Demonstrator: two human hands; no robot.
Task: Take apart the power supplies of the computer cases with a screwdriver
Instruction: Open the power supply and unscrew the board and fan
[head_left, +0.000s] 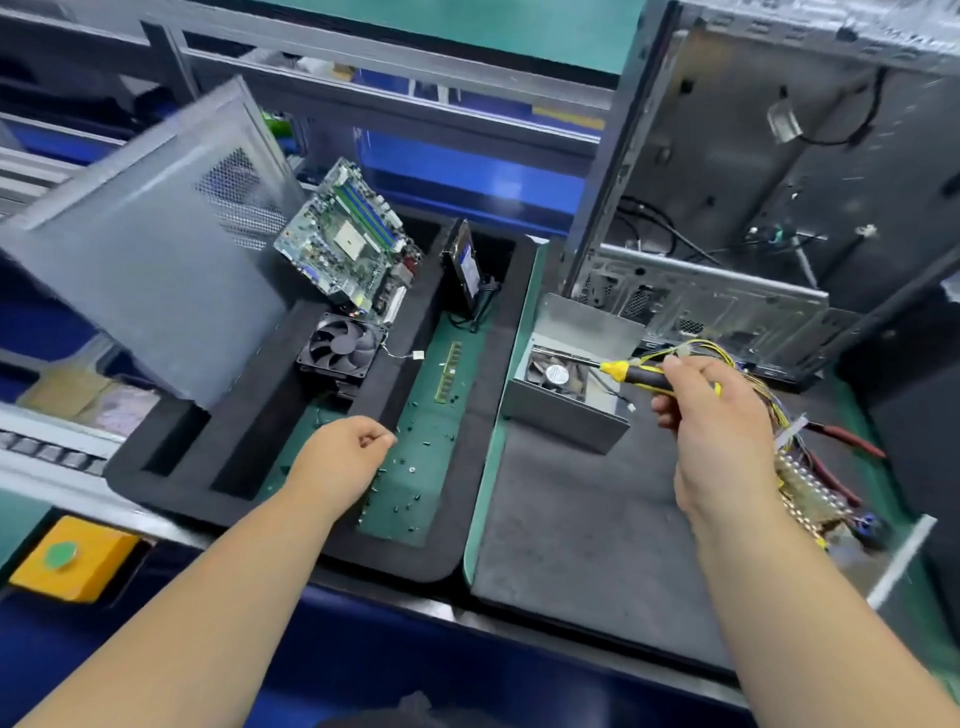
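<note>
A grey power supply housing (563, 415) lies open on the dark mat (587, 525), its small fan (555, 374) showing inside. My right hand (719, 421) grips a yellow-and-black screwdriver (636, 375), whose shaft points left over the housing. A bundle of yellow wires (711, 349) runs behind that hand to the power supply's circuit board (810, 491) on the mat at the right. My left hand (345, 452) hovers over loose screws (410, 470) in the tray, fingers curled, thumb against forefinger; nothing shows between them. The open computer case (769, 218) stands behind.
A black foam tray (475, 452) holds a motherboard (348, 239), a cooler fan (340, 349), a hard drive (462, 262) and a memory stick (448, 372). A grey side panel (140, 260) leans at the left. A yellow box with a green button (67, 560) sits at the bench's front left.
</note>
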